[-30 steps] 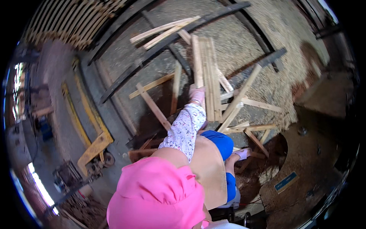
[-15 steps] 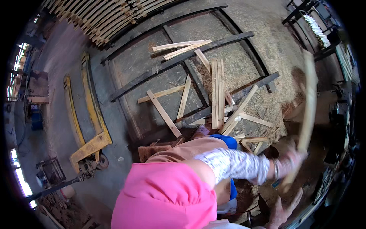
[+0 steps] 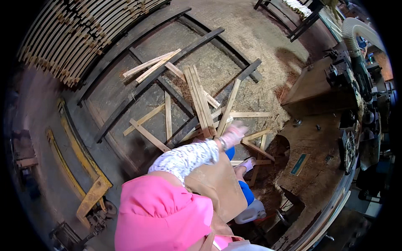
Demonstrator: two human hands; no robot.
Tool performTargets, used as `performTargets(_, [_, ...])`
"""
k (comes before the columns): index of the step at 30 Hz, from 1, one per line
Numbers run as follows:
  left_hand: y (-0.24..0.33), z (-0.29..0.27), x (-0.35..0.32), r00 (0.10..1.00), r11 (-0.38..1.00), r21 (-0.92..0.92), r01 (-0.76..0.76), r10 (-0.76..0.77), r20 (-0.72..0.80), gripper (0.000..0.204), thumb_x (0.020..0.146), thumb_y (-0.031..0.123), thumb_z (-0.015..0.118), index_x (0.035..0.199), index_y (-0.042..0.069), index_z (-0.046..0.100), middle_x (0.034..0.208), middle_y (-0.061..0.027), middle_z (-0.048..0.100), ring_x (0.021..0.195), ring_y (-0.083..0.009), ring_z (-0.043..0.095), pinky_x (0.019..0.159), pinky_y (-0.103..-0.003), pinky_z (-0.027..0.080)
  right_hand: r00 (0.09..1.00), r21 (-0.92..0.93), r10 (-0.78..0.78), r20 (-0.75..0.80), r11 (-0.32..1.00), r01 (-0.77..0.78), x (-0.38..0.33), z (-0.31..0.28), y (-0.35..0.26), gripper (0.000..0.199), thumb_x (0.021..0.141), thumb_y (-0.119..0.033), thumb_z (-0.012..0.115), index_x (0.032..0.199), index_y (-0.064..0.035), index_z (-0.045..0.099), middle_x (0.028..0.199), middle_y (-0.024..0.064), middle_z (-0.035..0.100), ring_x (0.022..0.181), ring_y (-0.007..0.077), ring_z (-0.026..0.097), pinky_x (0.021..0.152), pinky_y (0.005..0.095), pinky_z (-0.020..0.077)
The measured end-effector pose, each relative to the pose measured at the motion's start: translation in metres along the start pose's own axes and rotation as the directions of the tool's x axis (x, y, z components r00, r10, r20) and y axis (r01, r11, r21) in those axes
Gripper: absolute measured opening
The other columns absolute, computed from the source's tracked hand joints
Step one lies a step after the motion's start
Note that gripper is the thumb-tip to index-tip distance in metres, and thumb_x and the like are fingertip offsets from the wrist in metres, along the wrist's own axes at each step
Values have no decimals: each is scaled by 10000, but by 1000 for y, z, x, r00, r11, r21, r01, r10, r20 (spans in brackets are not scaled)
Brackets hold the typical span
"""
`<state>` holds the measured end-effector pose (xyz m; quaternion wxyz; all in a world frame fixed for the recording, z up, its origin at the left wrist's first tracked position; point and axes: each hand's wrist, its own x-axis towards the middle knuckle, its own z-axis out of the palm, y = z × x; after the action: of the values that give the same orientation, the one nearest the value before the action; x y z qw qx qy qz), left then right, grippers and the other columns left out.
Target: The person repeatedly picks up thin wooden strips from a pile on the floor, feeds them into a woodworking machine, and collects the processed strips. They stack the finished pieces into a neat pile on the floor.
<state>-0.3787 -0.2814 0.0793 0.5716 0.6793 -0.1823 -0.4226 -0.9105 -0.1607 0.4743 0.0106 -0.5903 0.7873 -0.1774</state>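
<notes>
My left hand (image 3: 233, 134), at the end of a white patterned sleeve (image 3: 184, 161), reaches forward over the near end of the wood pile. Its fingers are stretched out and somewhat smeared, with no strip visible in them. Just left of the hand lies a bundle of pale wooden strips (image 3: 199, 100). A slanting strip (image 3: 229, 104) runs away from beside the fingers; whether they touch it I cannot tell. Other loose strips (image 3: 148, 134) lie crossed around the bundle. My right hand is out of the picture.
Dark metal rails (image 3: 142, 90) lie under the strips. A yellow pallet jack (image 3: 81, 144) stands at left, and stacked slats (image 3: 79, 37) rise at the far left. On my right is a brown machine table (image 3: 318, 146) with a ribbed hose (image 3: 351, 37). Sawdust (image 3: 251, 46) covers the floor.
My left hand has swung from the right to the wood pile, and the long wooden strip it held is no longer in it. My right hand has left the view. The view has turned right.
</notes>
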Motion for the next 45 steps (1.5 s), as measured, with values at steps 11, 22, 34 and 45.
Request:
performTargets(11, [-130, -150, -1, 908, 931, 143, 336, -280, -312, 551, 898, 391, 645, 1309, 27, 606, 1339, -285, 606, 1236, -422, 593, 1067, -436, 457, 859, 420, -376, -346, 757, 501, 362, 149, -39, 560, 1041, -112, 476, 1582, -49, 342, 1482, 167, 497, 1273, 265, 525, 1104, 390, 418])
performTargets(22, [-128, -135, 124, 550, 653, 155, 741, -458, -698, 1179, 732, 516, 833, 1594, 44, 181, 1478, -308, 434, 1350, -441, 496, 1100, -496, 441, 995, 69, 97, -34, 993, -94, 148, 76, -9, 562, 1057, -187, 458, 1596, -89, 333, 1519, 166, 459, 1315, 266, 485, 1120, 404, 398])
performTargets(34, [-141, -120, 168, 426, 577, -7, 817, -611, -667, 1187, 647, 460, 895, 1565, 51, 263, 1426, -294, 469, 1325, -386, 520, 1098, -466, 467, 951, 256, 171, 257, 937, -238, 185, 50, 20, 578, 1095, -273, 487, 1624, -159, 285, 1629, 149, 364, 1468, 283, 352, 1193, 455, 308])
performTargets(45, [25, -71, 85, 993, 773, -624, -113, 65, -100, 313, 956, 324, 732, 1078, 36, 715, 916, -64, 709, 795, -191, 676, 705, -315, 576, 955, 731, -283, 87, 669, 131, 173, 162, -198, 515, 1025, -74, 546, 1525, -20, 437, 1466, 130, 546, 1268, 246, 564, 1091, 380, 442])
